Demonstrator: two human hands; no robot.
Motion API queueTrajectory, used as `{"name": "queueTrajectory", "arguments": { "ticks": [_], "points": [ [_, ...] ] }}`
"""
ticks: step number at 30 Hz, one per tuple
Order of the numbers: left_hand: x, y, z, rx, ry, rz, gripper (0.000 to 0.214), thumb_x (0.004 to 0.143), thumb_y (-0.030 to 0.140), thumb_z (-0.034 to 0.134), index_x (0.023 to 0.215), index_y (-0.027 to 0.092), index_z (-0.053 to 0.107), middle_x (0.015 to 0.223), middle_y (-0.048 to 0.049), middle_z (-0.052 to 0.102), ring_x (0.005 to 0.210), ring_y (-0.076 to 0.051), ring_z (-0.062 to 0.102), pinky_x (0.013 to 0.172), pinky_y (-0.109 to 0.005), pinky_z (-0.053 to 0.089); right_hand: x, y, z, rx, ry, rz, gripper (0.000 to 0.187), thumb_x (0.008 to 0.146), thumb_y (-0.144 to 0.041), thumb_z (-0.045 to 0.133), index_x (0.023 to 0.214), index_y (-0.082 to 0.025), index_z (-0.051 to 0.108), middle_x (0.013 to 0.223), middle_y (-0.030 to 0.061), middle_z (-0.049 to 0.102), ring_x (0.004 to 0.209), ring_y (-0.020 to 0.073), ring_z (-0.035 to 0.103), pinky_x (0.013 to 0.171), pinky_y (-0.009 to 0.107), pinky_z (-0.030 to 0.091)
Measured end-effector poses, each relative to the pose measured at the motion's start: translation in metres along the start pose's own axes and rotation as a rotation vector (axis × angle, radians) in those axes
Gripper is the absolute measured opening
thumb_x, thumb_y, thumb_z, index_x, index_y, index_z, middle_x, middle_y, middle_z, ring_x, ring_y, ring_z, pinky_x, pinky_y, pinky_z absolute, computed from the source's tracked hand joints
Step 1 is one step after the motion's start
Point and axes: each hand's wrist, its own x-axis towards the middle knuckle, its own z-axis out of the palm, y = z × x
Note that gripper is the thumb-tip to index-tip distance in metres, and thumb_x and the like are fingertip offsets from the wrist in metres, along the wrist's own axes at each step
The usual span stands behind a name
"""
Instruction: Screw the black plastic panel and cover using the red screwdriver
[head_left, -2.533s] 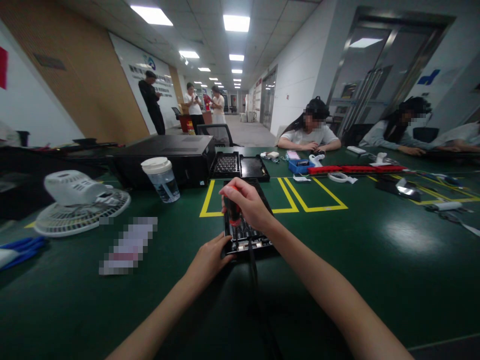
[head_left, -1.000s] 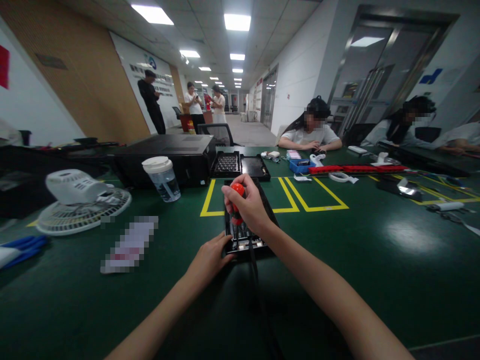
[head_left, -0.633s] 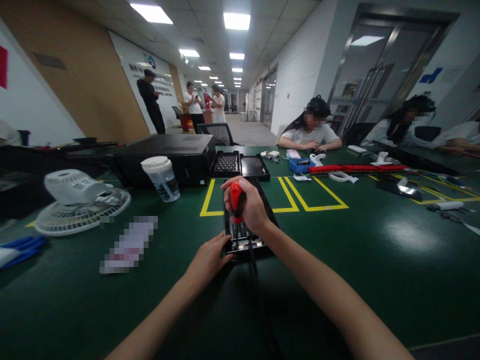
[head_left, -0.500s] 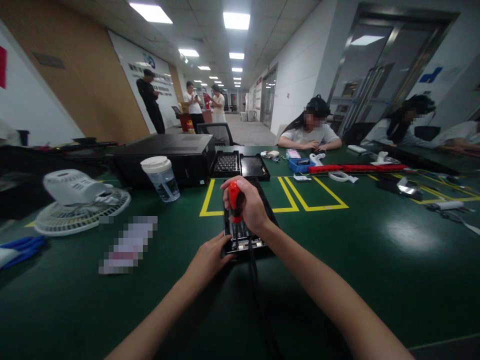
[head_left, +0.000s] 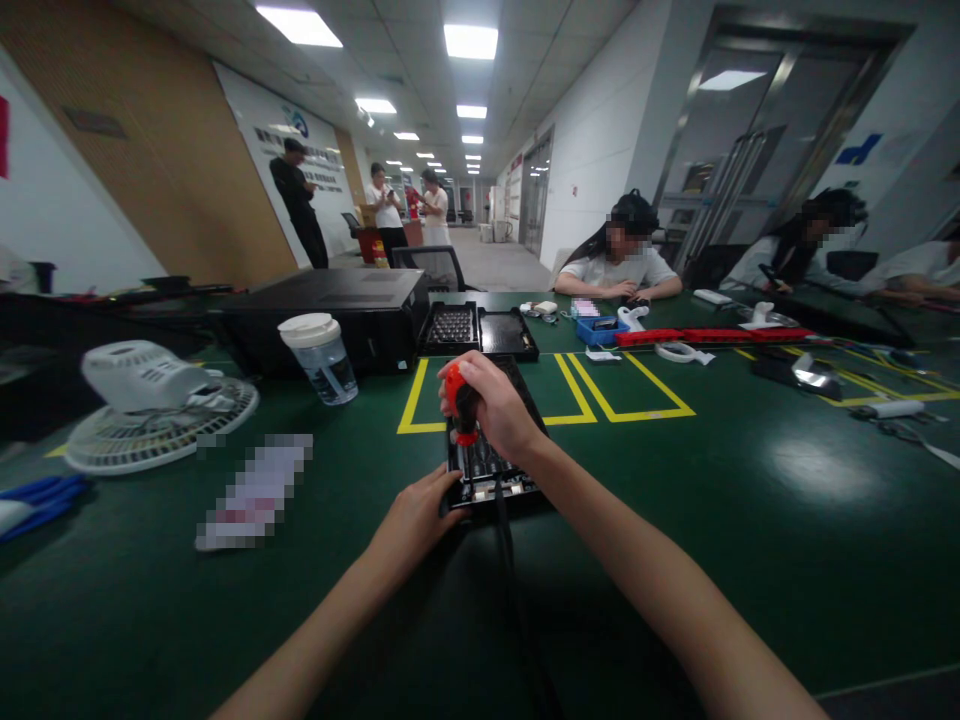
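Note:
A screwdriver (head_left: pixel 457 388) with a red and black handle stands nearly upright in my right hand (head_left: pixel 496 408), whose fingers wrap round the handle. Its shaft points down to the near left part of an open black plastic case (head_left: pixel 487 460). Metal pieces show along the case's near edge, but the screwdriver's tip is too small to make out. My left hand (head_left: pixel 415 515) grips the near left corner of the case, thumb in front and fingers along the side. A black strap or cable (head_left: pixel 504 530) runs from the case toward me.
Behind the case lie two black trays (head_left: pixel 508 333) beside a large black box (head_left: pixel 330 310). To the left are a lidded cup (head_left: pixel 321 360), a white fan (head_left: pixel 161 410) and a pixelated item (head_left: pixel 255 490). A blue bin (head_left: pixel 600 330) and a red strip (head_left: pixel 712 337) lie right; people sit beyond.
The top of the screwdriver handle has tilted slightly to the left, with my right hand turning along. My left hand and the case have stayed in place.

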Motion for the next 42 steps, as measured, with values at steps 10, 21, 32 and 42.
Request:
{"name": "queueTrajectory", "arguments": {
  "ticks": [10,21,32,42],
  "points": [
    [0.001,-0.001,0.001,0.011,0.000,-0.002,0.046,0.073,0.027,0.064,0.117,0.016,0.056,0.130,-0.0130,0.051,0.115,-0.026,0.052,0.098,-0.037,0.040,0.000,-0.002,0.000,-0.004,-0.008,0.025,0.018,0.081,-0.035,0.051,0.077,-0.019,0.042,0.069,-0.0035,0.050,0.056,0.0082,0.051,0.055,0.023,0.045],
    [0.000,0.001,0.000,-0.002,0.014,0.011,0.045,0.073,0.028,0.063,0.116,0.018,0.056,0.129,-0.0108,0.052,0.114,-0.025,0.053,0.098,-0.037,0.040,-0.002,-0.010,-0.001,-0.045,-0.033,0.038,0.024,0.079,-0.037,0.055,0.076,-0.020,0.038,0.068,-0.0054,0.047,0.055,0.0072,0.047,0.054,0.023,0.047],
    [0.000,0.001,0.000,-0.008,-0.016,-0.022,0.046,0.073,0.028,0.062,0.117,0.018,0.055,0.130,-0.0112,0.051,0.115,-0.025,0.052,0.098,-0.038,0.039,-0.003,-0.015,-0.003,-0.239,-0.001,-0.058,0.025,0.078,-0.036,0.056,0.071,-0.019,0.039,0.064,-0.0055,0.041,0.057,0.0075,0.043,0.053,0.020,0.036],
    [0.000,0.004,-0.003,-0.026,-0.026,-0.028,0.043,0.074,0.027,0.060,0.116,0.019,0.055,0.132,-0.0107,0.050,0.116,-0.025,0.051,0.099,-0.037,0.038,-0.004,-0.016,-0.005,-0.404,0.073,-0.148,0.029,0.077,-0.038,0.057,0.068,-0.019,0.037,0.060,-0.0058,0.039,0.053,0.0070,0.039,0.050,0.020,0.031]
  ]
}}
